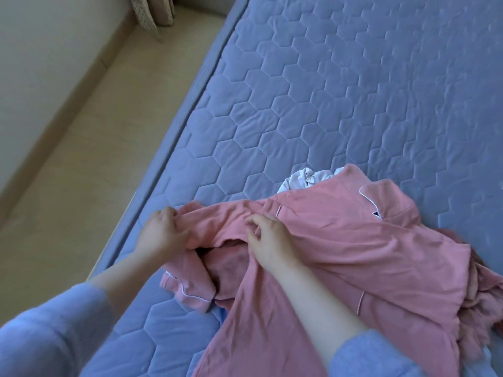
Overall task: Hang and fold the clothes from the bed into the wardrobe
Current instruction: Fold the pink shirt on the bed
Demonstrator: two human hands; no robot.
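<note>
Left hand (163,232) gripping a bunched edge of the pink pyjama top (353,240) I see spread on the blue bed (326,91), right hand (269,240) on its middle, fingers bent, grip I cannot tell, white garment (304,179) behind

Single head-worn view, angled steeply down, close over the bed (353,91), floor (81,159) at left

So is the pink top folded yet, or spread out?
Spread out, not folded: the pink top lies rumpled across the bed, collar showing, with the left hand gripping it.
</note>
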